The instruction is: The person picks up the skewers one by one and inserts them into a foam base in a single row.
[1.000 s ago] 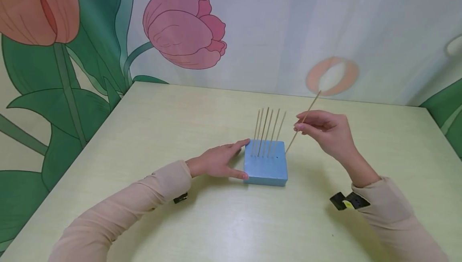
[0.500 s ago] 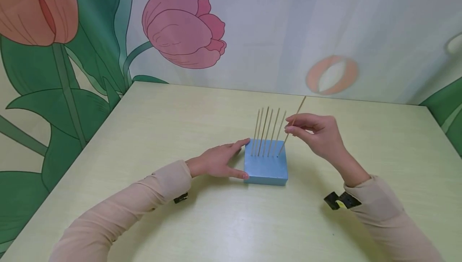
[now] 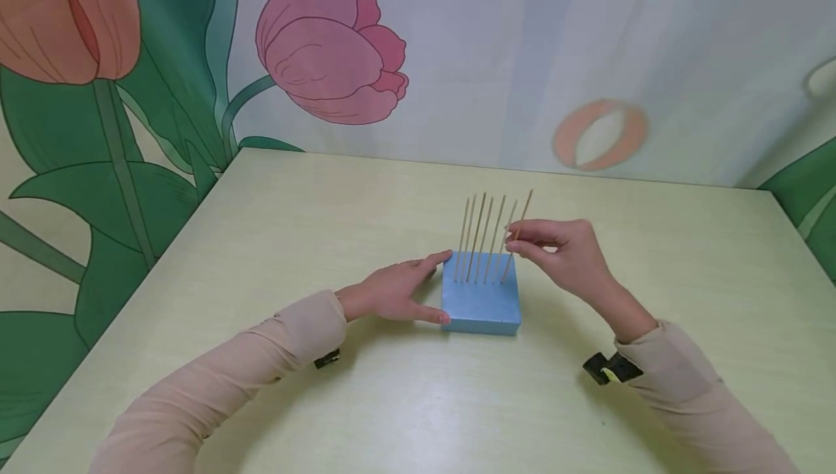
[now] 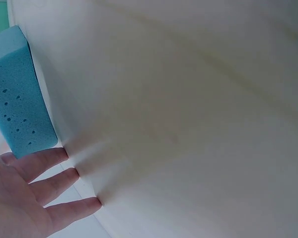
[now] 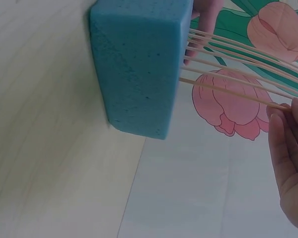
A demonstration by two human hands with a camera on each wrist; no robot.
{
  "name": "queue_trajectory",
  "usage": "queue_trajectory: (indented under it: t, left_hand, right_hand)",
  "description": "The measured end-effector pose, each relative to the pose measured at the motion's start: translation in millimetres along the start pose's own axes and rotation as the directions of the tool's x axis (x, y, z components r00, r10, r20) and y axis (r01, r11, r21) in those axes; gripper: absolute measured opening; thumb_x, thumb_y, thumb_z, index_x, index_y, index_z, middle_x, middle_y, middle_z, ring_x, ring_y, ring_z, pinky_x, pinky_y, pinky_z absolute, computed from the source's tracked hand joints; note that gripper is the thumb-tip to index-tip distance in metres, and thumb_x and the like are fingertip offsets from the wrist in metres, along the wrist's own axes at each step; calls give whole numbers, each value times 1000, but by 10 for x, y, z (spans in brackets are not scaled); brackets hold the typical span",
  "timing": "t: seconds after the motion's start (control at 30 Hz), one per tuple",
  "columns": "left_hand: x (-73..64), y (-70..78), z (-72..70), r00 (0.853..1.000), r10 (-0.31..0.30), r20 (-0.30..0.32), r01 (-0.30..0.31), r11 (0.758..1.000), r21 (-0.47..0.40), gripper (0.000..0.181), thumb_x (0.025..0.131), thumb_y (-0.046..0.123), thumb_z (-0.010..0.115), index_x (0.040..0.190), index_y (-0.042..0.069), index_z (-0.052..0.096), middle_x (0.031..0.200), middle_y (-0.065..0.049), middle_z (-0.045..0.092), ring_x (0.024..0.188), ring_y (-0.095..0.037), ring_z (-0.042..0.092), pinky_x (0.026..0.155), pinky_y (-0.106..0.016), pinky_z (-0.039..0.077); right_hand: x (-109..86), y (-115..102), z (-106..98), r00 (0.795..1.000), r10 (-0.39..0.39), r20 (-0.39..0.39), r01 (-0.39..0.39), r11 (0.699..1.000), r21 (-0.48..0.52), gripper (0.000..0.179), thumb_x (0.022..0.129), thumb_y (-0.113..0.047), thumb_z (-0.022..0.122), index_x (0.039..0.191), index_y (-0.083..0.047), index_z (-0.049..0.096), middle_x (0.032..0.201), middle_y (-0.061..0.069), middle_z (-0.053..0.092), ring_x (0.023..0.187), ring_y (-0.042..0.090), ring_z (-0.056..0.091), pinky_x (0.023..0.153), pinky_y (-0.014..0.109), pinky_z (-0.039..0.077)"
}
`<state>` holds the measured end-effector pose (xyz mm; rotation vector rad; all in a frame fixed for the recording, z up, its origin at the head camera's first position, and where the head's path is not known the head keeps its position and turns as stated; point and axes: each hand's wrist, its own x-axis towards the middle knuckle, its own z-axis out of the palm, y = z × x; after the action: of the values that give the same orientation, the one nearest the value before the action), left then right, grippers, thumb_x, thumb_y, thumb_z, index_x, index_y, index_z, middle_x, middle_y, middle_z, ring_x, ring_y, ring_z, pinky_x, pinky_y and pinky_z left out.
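A light-blue foam block sits on the table with several thin wooden skewers upright in a row. The left hand lies along its left side, thumb at the front corner and index finger at the back corner. Its straight fingers spread beside the block in the left wrist view. The right hand pinches another skewer between thumb and fingertips at the row's right end, leaning a little right. This skewer's lower end is at the block's top face, visible also in the right wrist view.
The pale table surrounds the block. Behind its far edge hangs a curtain-like backdrop with printed tulips. Each forearm wears a beige sleeve, with a black device strapped at the right wrist.
The right hand has moved left and slightly down with its skewer, which now stands steeper and meets the block's top in line with the row. The left hand has stayed put.
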<state>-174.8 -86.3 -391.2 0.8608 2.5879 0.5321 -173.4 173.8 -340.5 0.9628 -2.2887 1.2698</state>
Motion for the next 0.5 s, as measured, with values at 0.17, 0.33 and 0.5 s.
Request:
queue_trajectory:
  t: [0.17, 0.33, 0.5]
  left_hand:
    - [0, 7, 2, 1000, -3, 1, 3, 1000, 5, 101, 74, 62, 62, 147, 23, 5, 143, -8, 35, 129, -22, 35, 100, -39, 32]
    - [0, 19, 2, 1000, -3, 6, 3, 1000, 11, 101, 74, 62, 62, 147, 24, 5, 143, -8, 35, 129, -23, 35, 100, -39, 33]
    - [-4, 26, -10, 1000, 5, 13, -5, 1000, 10, 100, 74, 61, 62, 147, 22, 5, 142, -9, 35, 129, -24, 35, 100, -39, 33]
  right_hand:
    - [-32, 14, 41, 1000, -4, 15, 4, 1000, -13, 15, 70, 8, 72, 85, 4, 70, 73, 9, 69, 64, 4, 64, 56, 15, 49]
    - [-54, 6, 68, 1000, -24, 13, 24, 1000, -14, 13, 70, 8, 73, 82, 3, 71, 73, 9, 69, 62, 8, 65, 55, 15, 49]
    - [-73, 22, 68, 999, -39, 10, 39, 999, -20, 15, 69, 9, 73, 83, 3, 71, 74, 8, 69, 64, 6, 64, 58, 14, 49]
